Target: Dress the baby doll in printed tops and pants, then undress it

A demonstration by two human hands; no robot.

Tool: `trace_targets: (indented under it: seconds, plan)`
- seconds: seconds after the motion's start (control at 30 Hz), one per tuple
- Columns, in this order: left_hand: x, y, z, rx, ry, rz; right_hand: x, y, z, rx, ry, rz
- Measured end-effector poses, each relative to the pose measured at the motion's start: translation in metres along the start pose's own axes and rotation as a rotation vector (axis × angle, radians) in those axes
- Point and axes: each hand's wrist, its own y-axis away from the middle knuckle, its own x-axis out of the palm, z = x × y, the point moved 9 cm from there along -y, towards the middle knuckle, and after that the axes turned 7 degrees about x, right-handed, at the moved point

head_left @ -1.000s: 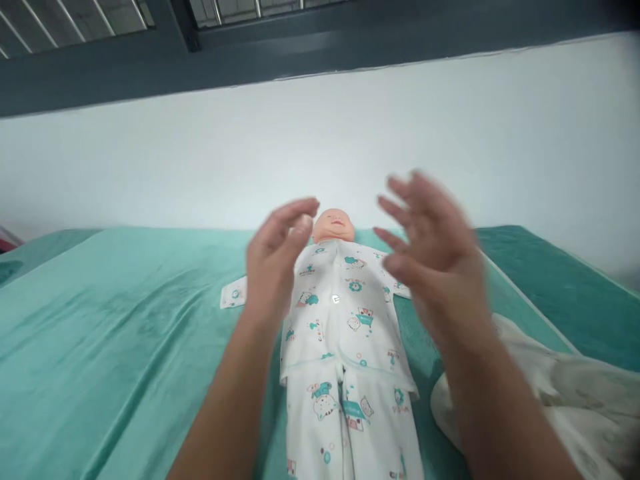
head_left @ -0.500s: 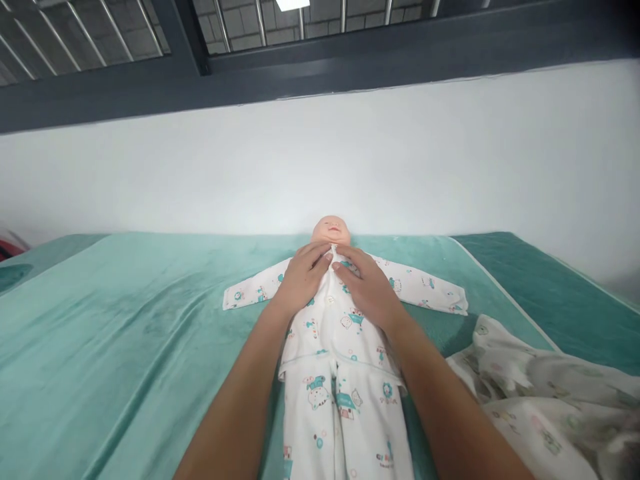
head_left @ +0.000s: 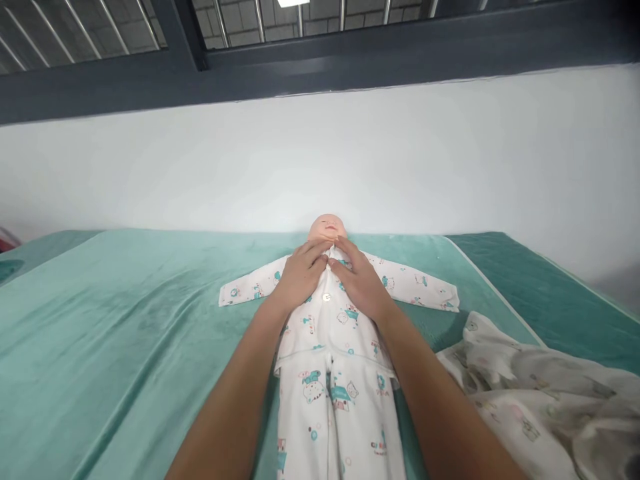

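Observation:
A baby doll [head_left: 327, 225] lies on its back, its head by the wall. It wears a white printed baby shirt [head_left: 320, 337] with sleeves spread out to both sides, and white printed trousers [head_left: 305, 420]. At the shirt's neckline, my left hand [head_left: 303, 270] grips the left front edge between thumb and fingers. My right hand [head_left: 361, 277] has hold of the other edge, close beside it. The fingertips nearly meet below the doll's chin and hide the exact grip. Lower on the shirt front, a round button [head_left: 327, 297] shows.
A green sheet [head_left: 125, 333] with creases covers the bed, and a darker green strip [head_left: 540, 280] runs along the right. Crumpled printed white cloth [head_left: 540, 387] lies at the lower right. Behind stands a white wall [head_left: 320, 160] under a dark window frame [head_left: 320, 67] with metal bars.
Both hands keep their place at the collar; the right fingers reach slightly higher towards the chin. The whole view has shifted a little.

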Motion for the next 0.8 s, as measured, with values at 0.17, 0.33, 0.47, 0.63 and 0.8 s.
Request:
trace_targets:
  seconds: [0.17,0.33,0.47,0.63,0.8]
  plan:
    - [0.006,0.0003,0.0065,-0.023,-0.097,0.019,0.0016,-0.0075,0.0026,-0.048,0.087,0.04]
    - [0.0054,0.0006,0.0051,0.007,-0.116,0.003,0.0017,-0.0102,0.0042,-0.066,0.084,0.043]
    - [0.0023,0.0004,0.0043,-0.006,-0.088,-0.02,0.0006,-0.0095,0.0041,-0.076,0.082,0.021]
    - [-0.0015,-0.0013,0.0004,0.027,-0.024,-0.065,-0.0038,-0.0053,0.0082,-0.086,0.089,-0.027]
    - [-0.0014,-0.0009,0.0022,0.024,-0.004,-0.071,-0.0059,-0.0038,0.0082,-0.098,0.082,-0.054]
